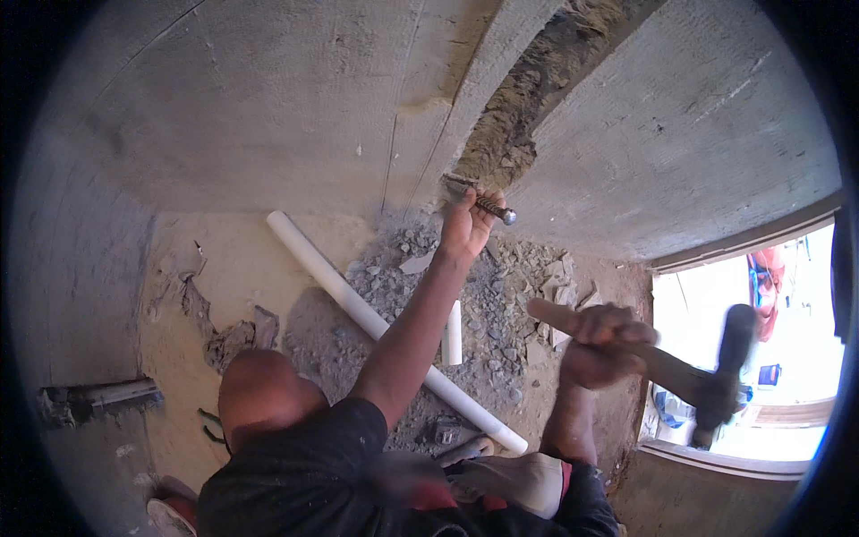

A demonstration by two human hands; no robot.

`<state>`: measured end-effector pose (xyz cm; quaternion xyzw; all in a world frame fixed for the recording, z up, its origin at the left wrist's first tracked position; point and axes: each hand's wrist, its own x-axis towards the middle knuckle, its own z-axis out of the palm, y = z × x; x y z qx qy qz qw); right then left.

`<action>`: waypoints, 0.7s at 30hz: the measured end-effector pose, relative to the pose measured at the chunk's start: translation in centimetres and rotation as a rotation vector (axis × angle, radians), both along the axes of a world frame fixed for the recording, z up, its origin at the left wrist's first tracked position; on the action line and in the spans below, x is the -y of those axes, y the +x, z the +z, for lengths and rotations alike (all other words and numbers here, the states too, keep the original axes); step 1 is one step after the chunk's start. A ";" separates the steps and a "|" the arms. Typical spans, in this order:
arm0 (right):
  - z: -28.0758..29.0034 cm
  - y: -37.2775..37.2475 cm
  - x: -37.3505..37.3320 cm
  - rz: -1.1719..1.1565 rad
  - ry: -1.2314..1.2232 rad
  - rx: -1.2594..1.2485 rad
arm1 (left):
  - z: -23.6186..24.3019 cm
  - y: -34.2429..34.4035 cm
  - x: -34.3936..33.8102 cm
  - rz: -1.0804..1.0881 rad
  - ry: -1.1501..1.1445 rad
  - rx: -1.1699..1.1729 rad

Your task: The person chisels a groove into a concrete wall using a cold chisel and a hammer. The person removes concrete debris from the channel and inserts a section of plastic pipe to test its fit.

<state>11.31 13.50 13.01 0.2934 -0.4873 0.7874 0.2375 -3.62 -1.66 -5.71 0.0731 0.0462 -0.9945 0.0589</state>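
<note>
Far left, we note a rough slot in the side wall [98, 394] with something pipe-like lodged in it; its dark end is hard to make out. Below, a shoe [165, 517] is cut off by the lower edge. Broken clods [240, 343] lie on the dusty floor [224, 251], partly behind a rounded bare form, probably a knee. A long white pipe [309, 259] runs aslant across the floor; our left forearm covers its middle. Grey rubble [403, 246] surrounds it, and we cannot identify a small dark block [445, 430] beside its lower end. Our left hand [470, 225] pinches a ridged chisel [491, 207] at the foot of the wall's gouged channel [510, 125]; fingers hide part of the shank, and we cannot tell whether the tip touches. A short white pipe [455, 338] lies just right of the forearm. Our right hand [608, 345] is a fist around the wooden handle of a hammer [671, 370], its head motion-blurred before the window frame [716, 458]. Beyond, glare washes out most detail.
</note>
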 end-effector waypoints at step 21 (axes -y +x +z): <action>-9.2 -1.9 -0.3 -0.369 1.112 0.636 | 0.2 -0.8 -1.0 -0.049 -0.040 0.033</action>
